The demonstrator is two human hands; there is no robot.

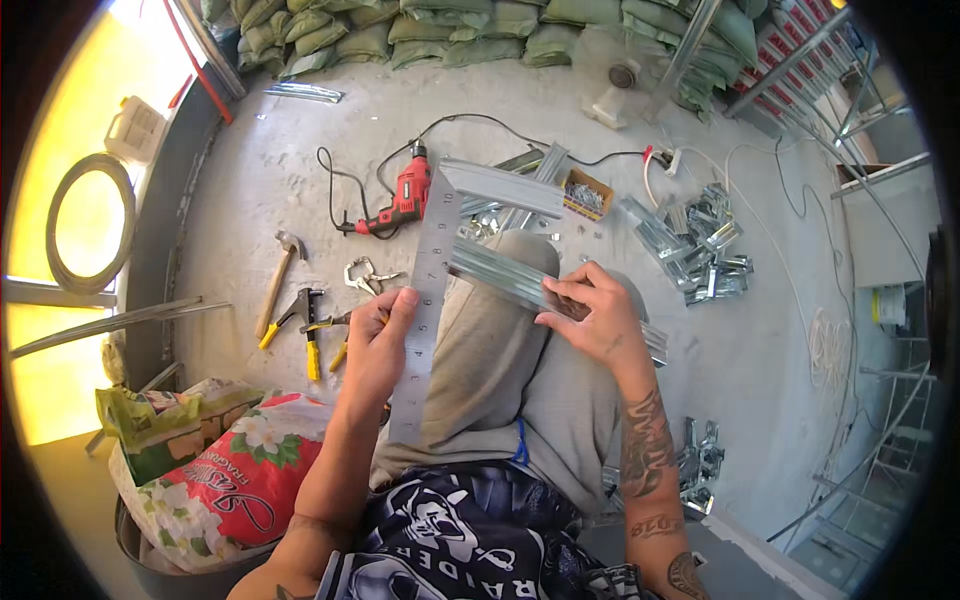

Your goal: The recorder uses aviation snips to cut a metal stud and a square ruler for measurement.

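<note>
My left hand [375, 350] grips a wide steel ruler [425, 340], which stands nearly lengthwise in the view with its thumb on the face. A galvanised metal channel [500, 275] crosses my lap from the ruler's right edge toward the lower right. My right hand [595, 320] is closed on it, thumb and fingers over the near part. Beyond the ruler's top lies another pale channel [505, 190]. My grey-trousered knees are beneath both pieces. Partly behind my left hand are yellow-handled tools [340, 355], too hidden to make out fully.
Around me lie a red drill [405, 190], hammer [280, 270], riveter [300, 325], locking clamp [365, 275], box of fasteners [588, 193] and piles of metal offcuts [700, 240]. Patterned bags [225, 470] sit left, green sandbags [440, 35] line the back, metal scaffolding [880, 180] stands right.
</note>
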